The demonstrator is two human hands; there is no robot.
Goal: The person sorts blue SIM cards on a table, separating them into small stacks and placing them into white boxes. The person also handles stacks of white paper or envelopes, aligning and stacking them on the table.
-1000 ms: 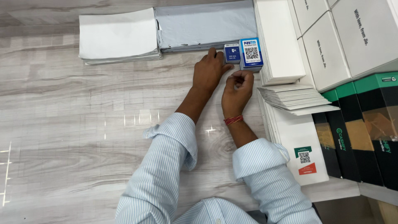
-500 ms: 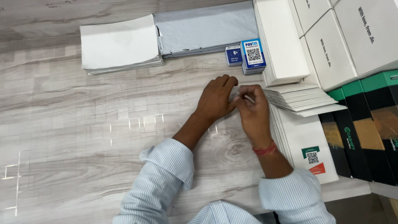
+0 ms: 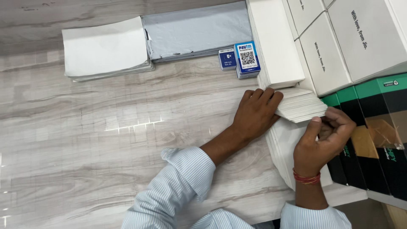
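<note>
My left hand (image 3: 256,111) lies flat with its fingers spread on the left edge of a fanned stack of white folded cards (image 3: 302,104). My right hand (image 3: 326,139) pinches the right corner of that same stack with thumb and fingers, a red thread around its wrist. Under the stack lies another pile of white flat sheets (image 3: 283,144). Both sleeves are light blue striped.
Two small blue stacks of code stickers (image 3: 246,59) stand behind the hands. Grey mailer bags (image 3: 197,32) and white envelopes (image 3: 106,48) lie at the back of the wooden table (image 3: 85,140). White boxes (image 3: 347,38) and green-black boxes (image 3: 381,131) crowd the right side.
Both hands have moved right and toward me, away from the blue sticker stacks, and now hold the fanned white card stack. The camera view has shifted slightly.
</note>
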